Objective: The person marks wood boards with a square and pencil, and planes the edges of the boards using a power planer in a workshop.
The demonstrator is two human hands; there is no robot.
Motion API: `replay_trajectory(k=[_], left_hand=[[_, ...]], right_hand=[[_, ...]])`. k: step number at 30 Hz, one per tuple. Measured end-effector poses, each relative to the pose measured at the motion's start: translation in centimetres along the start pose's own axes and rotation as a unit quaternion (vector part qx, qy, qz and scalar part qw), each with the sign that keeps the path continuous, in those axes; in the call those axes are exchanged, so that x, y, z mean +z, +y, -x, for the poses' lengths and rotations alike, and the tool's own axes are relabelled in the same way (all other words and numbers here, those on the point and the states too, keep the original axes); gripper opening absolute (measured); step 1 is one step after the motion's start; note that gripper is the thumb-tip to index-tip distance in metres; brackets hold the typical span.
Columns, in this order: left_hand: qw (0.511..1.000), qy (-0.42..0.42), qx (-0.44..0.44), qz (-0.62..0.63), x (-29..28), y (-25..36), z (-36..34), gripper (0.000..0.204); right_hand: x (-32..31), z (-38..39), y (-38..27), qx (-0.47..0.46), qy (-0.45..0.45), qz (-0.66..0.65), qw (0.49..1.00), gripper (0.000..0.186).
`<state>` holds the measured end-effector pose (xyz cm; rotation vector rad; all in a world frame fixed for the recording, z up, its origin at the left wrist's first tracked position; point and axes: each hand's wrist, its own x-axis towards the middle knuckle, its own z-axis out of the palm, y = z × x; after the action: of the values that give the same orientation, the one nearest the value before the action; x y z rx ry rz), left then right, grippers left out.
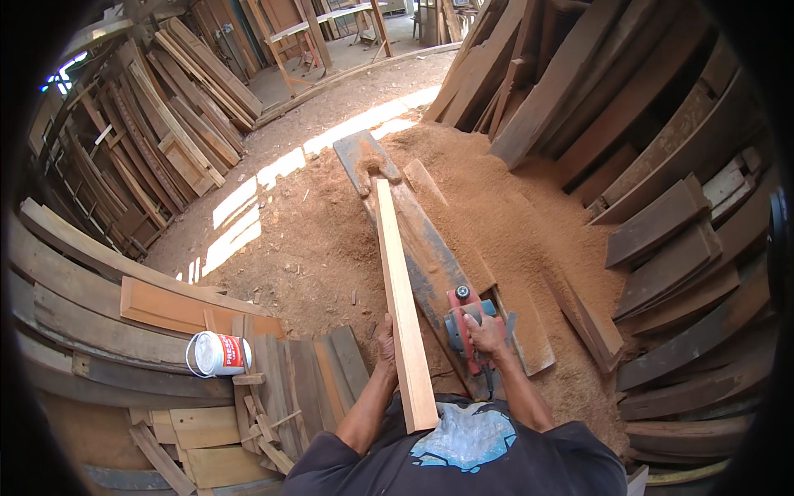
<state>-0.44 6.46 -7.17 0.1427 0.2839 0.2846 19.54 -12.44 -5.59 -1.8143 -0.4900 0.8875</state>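
Observation:
A long, pale, freshly surfaced wooden beam (399, 306) runs from my chest away to the far end of a worn workbench plank (422, 240). My left hand (385, 345) grips its left edge near my body, with the fingers partly hidden by the wood. To the right of the beam, a red and grey electric hand planer (460, 331) rests on the bench plank, its cord toward me. My right hand (486, 334) is closed round the planer's handle. The planer sits apart from the beam. At its far end, the beam meets a notched stop block (374, 172).
Sawdust and shavings (513, 223) pile up right of the bench. Leaning boards (571, 83) crowd the right side, and more stacked timber (165, 124) stands at far left. A white bucket (222, 354) with a red label sits on boards at left.

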Motion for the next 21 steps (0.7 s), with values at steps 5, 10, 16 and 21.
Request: replay_trajectory(k=[5,10,16,21], left_hand=[[0.990,0.112,-0.027,-0.077,4.9,-2.1,6.7,0.063],[0.996,0.001,-0.087,-0.016,7.9,-2.9,9.1,0.059],[0.960,-0.107,-0.082,0.244,13.1,-1.8,5.3,0.059],[0.931,-0.124,-0.019,0.343,22.8,-0.8,2.4,0.052]], right_hand=[[-0.4,-0.1,1.4,0.010,-0.013,-0.003,1.000,0.044],[0.0,0.4,1.7,0.007,0.013,0.002,1.000,0.046],[1.1,0.1,1.9,0.000,0.017,-0.012,1.000,0.048],[0.0,1.0,2.4,-0.032,0.014,-0.024,0.999,0.049]])
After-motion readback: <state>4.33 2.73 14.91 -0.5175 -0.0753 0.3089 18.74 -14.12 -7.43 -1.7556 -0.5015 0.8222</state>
